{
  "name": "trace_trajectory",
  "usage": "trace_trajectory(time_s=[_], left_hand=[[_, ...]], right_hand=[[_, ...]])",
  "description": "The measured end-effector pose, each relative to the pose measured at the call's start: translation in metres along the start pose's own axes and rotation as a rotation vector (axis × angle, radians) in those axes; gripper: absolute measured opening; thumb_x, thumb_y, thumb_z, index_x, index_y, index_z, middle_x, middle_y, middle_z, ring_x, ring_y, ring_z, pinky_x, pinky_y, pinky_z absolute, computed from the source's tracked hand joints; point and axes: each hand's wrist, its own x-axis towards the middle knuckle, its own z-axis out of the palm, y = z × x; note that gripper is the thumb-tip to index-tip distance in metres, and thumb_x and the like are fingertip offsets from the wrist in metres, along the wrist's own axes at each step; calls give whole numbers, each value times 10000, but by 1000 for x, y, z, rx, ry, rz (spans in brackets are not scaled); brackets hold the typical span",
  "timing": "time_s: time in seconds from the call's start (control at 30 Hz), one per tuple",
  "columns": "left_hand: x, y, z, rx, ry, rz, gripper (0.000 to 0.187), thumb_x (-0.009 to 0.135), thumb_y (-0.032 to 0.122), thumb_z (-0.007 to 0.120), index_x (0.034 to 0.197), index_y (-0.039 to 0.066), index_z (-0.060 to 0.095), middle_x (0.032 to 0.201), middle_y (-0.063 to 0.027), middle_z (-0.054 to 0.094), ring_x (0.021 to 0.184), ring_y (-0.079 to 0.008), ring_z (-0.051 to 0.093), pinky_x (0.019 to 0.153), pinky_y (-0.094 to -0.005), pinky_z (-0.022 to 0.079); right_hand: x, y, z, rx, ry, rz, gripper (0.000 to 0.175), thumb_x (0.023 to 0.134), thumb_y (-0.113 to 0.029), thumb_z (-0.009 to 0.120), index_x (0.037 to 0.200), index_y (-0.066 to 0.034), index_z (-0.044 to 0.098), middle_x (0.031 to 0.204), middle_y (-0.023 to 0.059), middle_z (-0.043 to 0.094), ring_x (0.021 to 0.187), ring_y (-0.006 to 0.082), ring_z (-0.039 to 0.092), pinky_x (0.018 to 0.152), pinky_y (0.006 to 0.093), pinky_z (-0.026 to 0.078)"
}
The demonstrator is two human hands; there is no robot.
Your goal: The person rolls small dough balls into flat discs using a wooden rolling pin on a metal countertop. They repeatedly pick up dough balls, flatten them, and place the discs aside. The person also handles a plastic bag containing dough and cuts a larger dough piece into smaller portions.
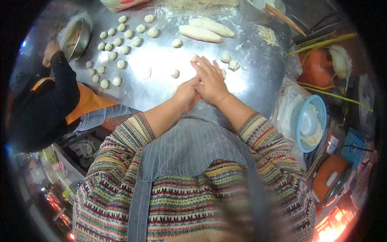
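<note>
My left hand (186, 94) and my right hand (211, 79) meet over the near part of a metal worktop (260, 81). The right palm and fingers lie partly over the left hand's fingers, so what is between them is hidden. A dough piece (193, 57) shows at the right fingertips; whether they touch it is unclear. Just left of the hands sits a small dough ball (174, 73), and farther left a flat dough round (146, 73). Beyond the right hand are a dough ball (226, 57) and a torn dough lump (234, 65). Another ball (177, 43) lies farther back.
Several dough balls (125, 49) spread across the left side. Two long dough rolls (201, 34) lie at the back, near dough strips (267, 35) and a pot (260, 13). A co-worker's hand (51, 50) is by a metal bowl (79, 39). A blue basket (324, 121) stands right.
</note>
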Motion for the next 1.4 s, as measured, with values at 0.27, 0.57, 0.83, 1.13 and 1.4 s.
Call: trace_trajectory(time_s=[0.27, 0.57, 0.83, 1.13, 1.4], left_hand=[[46, 38, -27, 1517, 517, 680, 332, 834, 159, 599, 1146, 47, 590, 1092, -148, 591, 1022, -297, 560, 916, -373, 430], [58, 52, -25, 777, 381, 176, 338, 843, 178, 628, 1124, 6, 554, 985, -113, 634, 883, -190, 600, 771, -304, 488], [56, 50, -33, 658, 351, 56, 434, 860, 163, 594, 1258, 29, 482, 1155, -112, 542, 922, -181, 570, 837, -308, 485], [57, 22, 2, 1508, 204, 681, 309, 787, 175, 633, 1076, 71, 594, 1094, -155, 538, 1052, -339, 507, 921, -404, 411], [68, 18, 30, 1053, 45, 165, 309, 853, 180, 582, 1124, 31, 573, 1047, -106, 586, 970, -240, 577, 807, -346, 494]], right_hand=[[-33, 94, -57, -217, 232, 495, 275, 788, -135, 618, 1059, -94, 635, 1054, 147, 595, 1018, 322, 545, 900, 397, 431], [-32, 112, -55, -187, 105, 542, 177, 792, -131, 608, 961, -133, 661, 989, 115, 596, 947, 305, 565, 833, 382, 468], [-36, 105, -65, -98, 167, 583, 107, 803, -162, 630, 885, -110, 673, 915, 115, 613, 853, 284, 593, 756, 371, 480], [-27, 97, -72, -209, 280, 565, 168, 829, -246, 599, 847, -106, 690, 872, 112, 618, 818, 294, 587, 713, 374, 474], [-12, 59, -61, 218, 319, 430, 132, 828, -170, 595, 899, -86, 666, 861, 92, 621, 812, 258, 594, 737, 353, 476]])
